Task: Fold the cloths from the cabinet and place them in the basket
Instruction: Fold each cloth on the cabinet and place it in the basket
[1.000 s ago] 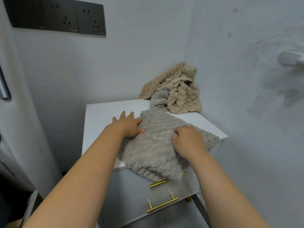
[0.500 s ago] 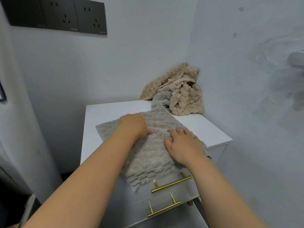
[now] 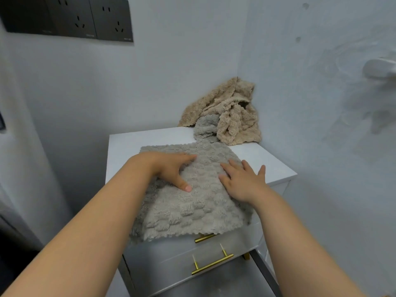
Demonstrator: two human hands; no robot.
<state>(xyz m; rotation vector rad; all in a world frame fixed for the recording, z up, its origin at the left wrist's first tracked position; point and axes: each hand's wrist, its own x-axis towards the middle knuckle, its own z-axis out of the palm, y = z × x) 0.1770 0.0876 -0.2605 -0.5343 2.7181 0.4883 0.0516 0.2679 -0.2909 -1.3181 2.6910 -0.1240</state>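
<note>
A grey cloth [image 3: 192, 211], plush with a raised bubble texture and a scalloped hem, lies spread flat on the white cabinet [image 3: 132, 142]. Its near edge hangs over the front above a brass drawer handle [image 3: 212, 264]. The left hand [image 3: 171, 168] and right hand [image 3: 242, 183] press on it with fingers straight, gripping nothing. In the far right corner a crumpled beige cloth [image 3: 231, 116] is heaped against the wall.

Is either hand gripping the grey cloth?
No, the left hand and right hand both lie flat, fingers straight, on the grey cloth.
</note>
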